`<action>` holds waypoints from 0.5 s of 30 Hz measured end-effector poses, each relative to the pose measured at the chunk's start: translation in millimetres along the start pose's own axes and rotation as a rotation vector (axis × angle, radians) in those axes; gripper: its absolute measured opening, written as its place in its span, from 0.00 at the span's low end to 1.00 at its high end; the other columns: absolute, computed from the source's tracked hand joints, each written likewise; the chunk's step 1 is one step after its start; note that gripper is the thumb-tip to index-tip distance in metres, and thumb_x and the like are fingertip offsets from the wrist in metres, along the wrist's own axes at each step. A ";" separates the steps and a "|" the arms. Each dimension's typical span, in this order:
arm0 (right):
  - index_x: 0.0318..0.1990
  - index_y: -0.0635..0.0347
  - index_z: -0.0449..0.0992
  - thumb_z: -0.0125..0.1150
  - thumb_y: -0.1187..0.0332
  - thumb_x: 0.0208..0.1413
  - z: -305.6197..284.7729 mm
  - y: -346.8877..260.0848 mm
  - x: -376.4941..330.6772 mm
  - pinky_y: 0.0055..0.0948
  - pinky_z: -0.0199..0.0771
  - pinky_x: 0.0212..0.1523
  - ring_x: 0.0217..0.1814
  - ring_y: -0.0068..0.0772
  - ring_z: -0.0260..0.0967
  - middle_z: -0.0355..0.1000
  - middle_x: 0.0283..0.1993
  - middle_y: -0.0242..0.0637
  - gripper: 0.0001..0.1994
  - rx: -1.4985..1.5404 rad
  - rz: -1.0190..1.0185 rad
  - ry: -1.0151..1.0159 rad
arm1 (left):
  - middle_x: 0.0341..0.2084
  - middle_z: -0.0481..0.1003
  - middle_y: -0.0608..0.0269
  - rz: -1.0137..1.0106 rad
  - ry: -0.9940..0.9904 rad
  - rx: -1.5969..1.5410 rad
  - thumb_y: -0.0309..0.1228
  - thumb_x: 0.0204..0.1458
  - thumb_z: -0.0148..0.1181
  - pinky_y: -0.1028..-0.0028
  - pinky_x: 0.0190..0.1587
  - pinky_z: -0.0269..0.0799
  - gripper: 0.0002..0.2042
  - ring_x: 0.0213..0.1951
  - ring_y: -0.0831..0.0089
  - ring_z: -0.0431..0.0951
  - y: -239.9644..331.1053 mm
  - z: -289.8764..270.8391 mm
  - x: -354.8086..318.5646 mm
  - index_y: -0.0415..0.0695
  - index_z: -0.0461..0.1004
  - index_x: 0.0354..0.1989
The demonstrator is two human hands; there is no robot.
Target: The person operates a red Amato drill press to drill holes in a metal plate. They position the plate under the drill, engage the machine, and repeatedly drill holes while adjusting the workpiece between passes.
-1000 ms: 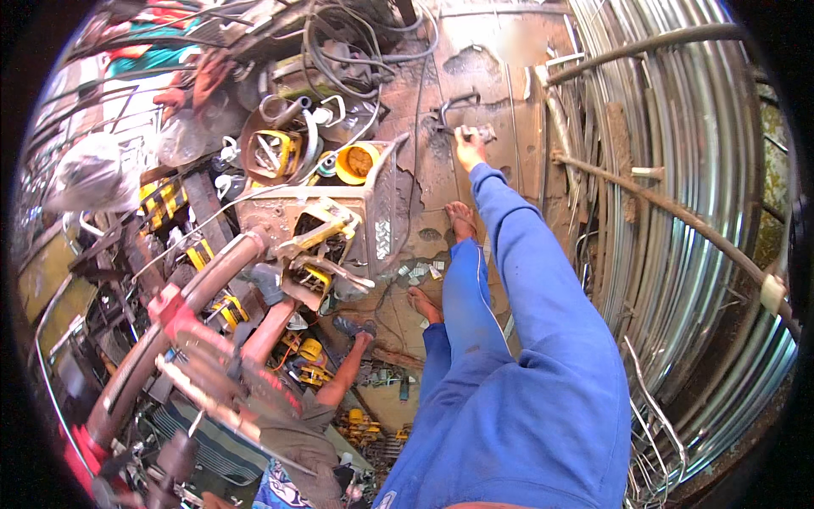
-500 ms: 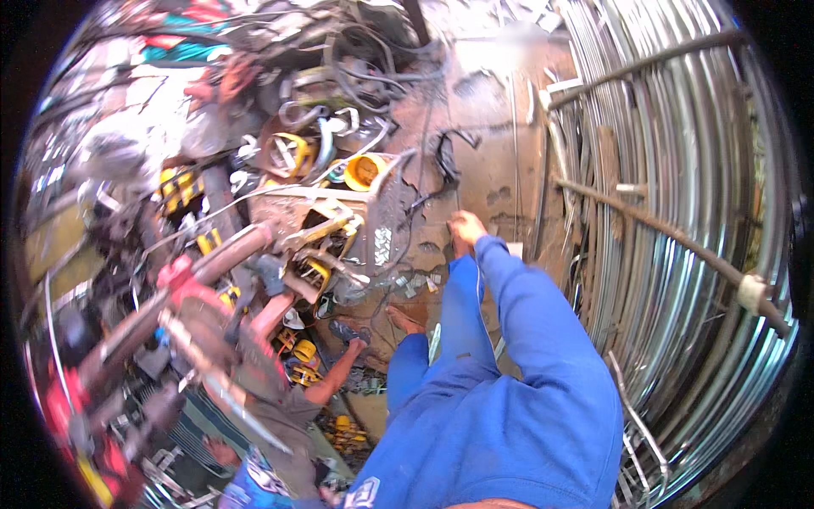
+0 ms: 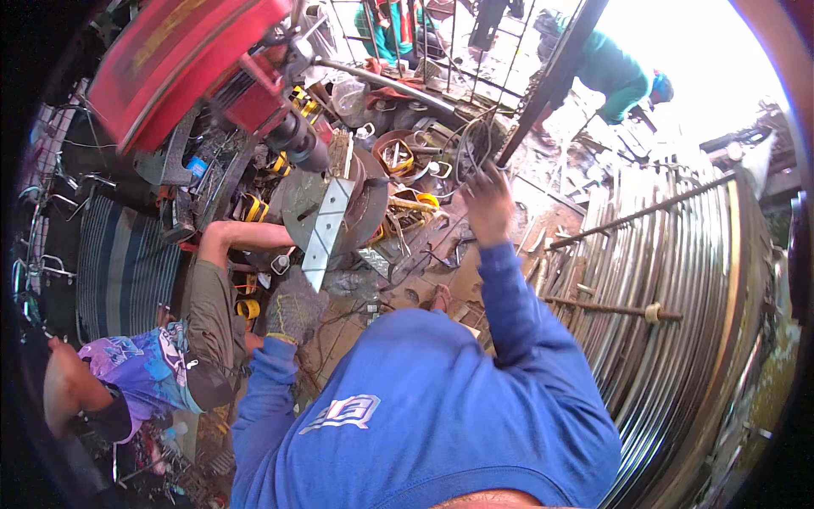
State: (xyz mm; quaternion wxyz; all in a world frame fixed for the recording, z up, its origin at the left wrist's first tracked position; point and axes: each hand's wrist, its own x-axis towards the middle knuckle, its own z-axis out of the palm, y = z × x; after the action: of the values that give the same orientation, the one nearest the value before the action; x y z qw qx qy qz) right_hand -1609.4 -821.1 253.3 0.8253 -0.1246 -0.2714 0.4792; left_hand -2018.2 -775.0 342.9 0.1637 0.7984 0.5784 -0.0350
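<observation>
My left hand (image 3: 293, 312) wears a grey knit glove and is curled just below the lower end of a pale perforated metal strip (image 3: 327, 231). Whether it grips the strip is hidden. The strip lies across a round rusty disc (image 3: 373, 197) under a red machine (image 3: 182, 53). My right hand (image 3: 487, 204) is bare, raised and blurred, with fingers spread and nothing in them, in front of a tangle of dark wire (image 3: 475, 140). Blue sleeves cover both of my arms.
A person in a purple shirt (image 3: 140, 369) sits close on the left with a bent knee (image 3: 214, 237). A big coil of steel wire (image 3: 678, 280) fills the right side. Yellow-and-black parts (image 3: 250, 208) and scrap litter the floor. People in teal (image 3: 615, 72) work at the back.
The view has swung upward, bringing the red machine and the back of the yard into sight. My right hand has lifted off the floor. My gloved left hand has come into view.
</observation>
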 end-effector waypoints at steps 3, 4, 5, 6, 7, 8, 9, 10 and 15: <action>0.71 0.56 0.62 0.40 0.46 0.73 99.6 25.1 82.2 0.51 0.61 0.69 0.60 0.42 0.68 0.69 0.64 0.41 0.29 0.346 0.131 0.305 | 0.43 0.78 0.33 0.157 0.077 -0.048 0.38 0.46 0.65 0.46 0.45 0.76 0.30 0.44 0.34 0.79 -14.6 6.5 1.0 0.38 0.69 0.58; 0.68 0.56 0.65 0.40 0.46 0.72 128.4 26.8 103.0 0.52 0.60 0.70 0.61 0.43 0.68 0.70 0.61 0.40 0.28 0.333 0.064 0.235 | 0.43 0.78 0.33 0.162 0.068 -0.081 0.39 0.46 0.65 0.46 0.46 0.76 0.30 0.45 0.35 0.79 -15.2 5.9 4.9 0.38 0.69 0.58; 0.65 0.57 0.68 0.41 0.47 0.72 154.7 25.8 118.1 0.53 0.59 0.71 0.62 0.44 0.68 0.72 0.59 0.39 0.27 0.356 0.024 0.195 | 0.44 0.77 0.33 0.180 0.080 -0.115 0.39 0.46 0.65 0.46 0.47 0.75 0.31 0.45 0.35 0.79 -17.6 2.7 5.9 0.37 0.69 0.58; 0.59 0.57 0.71 0.41 0.48 0.71 175.3 17.1 128.6 0.54 0.59 0.71 0.63 0.45 0.68 0.74 0.55 0.38 0.24 0.315 -0.101 0.167 | 0.46 0.77 0.32 0.174 0.101 -0.049 0.41 0.46 0.66 0.46 0.49 0.75 0.32 0.47 0.36 0.78 -16.3 0.7 5.8 0.38 0.69 0.59; 0.54 0.57 0.74 0.42 0.49 0.71 194.5 8.8 141.1 0.55 0.59 0.71 0.64 0.46 0.67 0.75 0.52 0.37 0.23 0.281 -0.220 0.133 | 0.47 0.76 0.32 0.170 0.096 -0.054 0.41 0.46 0.66 0.47 0.50 0.75 0.32 0.48 0.37 0.78 -15.4 -3.9 6.9 0.38 0.69 0.59; 0.48 0.56 0.75 0.44 0.53 0.70 209.6 -5.6 153.8 0.55 0.60 0.71 0.64 0.46 0.67 0.76 0.46 0.35 0.18 0.169 -0.311 0.056 | 0.48 0.76 0.32 0.147 0.074 -0.041 0.41 0.46 0.66 0.47 0.51 0.74 0.32 0.49 0.37 0.78 -13.9 -7.9 6.7 0.38 0.69 0.59; 0.47 0.55 0.76 0.48 0.56 0.69 220.5 -21.6 165.2 0.55 0.64 0.68 0.62 0.45 0.69 0.75 0.45 0.36 0.15 -0.084 -0.408 -0.104 | 0.49 0.76 0.32 0.147 0.059 -0.048 0.42 0.45 0.66 0.47 0.52 0.74 0.33 0.50 0.38 0.78 -12.4 -12.3 6.0 0.38 0.69 0.59; 0.47 0.60 0.77 0.54 0.58 0.68 235.3 -23.6 192.4 0.48 0.70 0.60 0.59 0.39 0.71 0.76 0.46 0.39 0.15 -0.561 -0.595 -0.098 | 0.50 0.76 0.32 0.128 -0.032 -0.066 0.42 0.45 0.67 0.48 0.55 0.74 0.33 0.53 0.37 0.77 -10.9 -17.6 8.8 0.37 0.70 0.60; 0.50 0.71 0.77 0.57 0.61 0.68 276.3 -42.7 341.4 0.41 0.75 0.49 0.47 0.31 0.75 0.77 0.48 0.41 0.17 -1.437 -0.302 -0.078 | 0.49 0.76 0.34 0.157 -0.039 -0.041 0.41 0.44 0.68 0.47 0.52 0.75 0.30 0.51 0.37 0.77 -13.2 -24.9 15.6 0.36 0.72 0.53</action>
State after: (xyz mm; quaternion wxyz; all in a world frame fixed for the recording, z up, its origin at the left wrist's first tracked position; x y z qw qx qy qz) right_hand -1600.9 -564.8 612.3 0.5868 -0.5791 -0.5619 0.0681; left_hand -2028.7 -749.6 359.7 0.1936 0.8370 0.5111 -0.0256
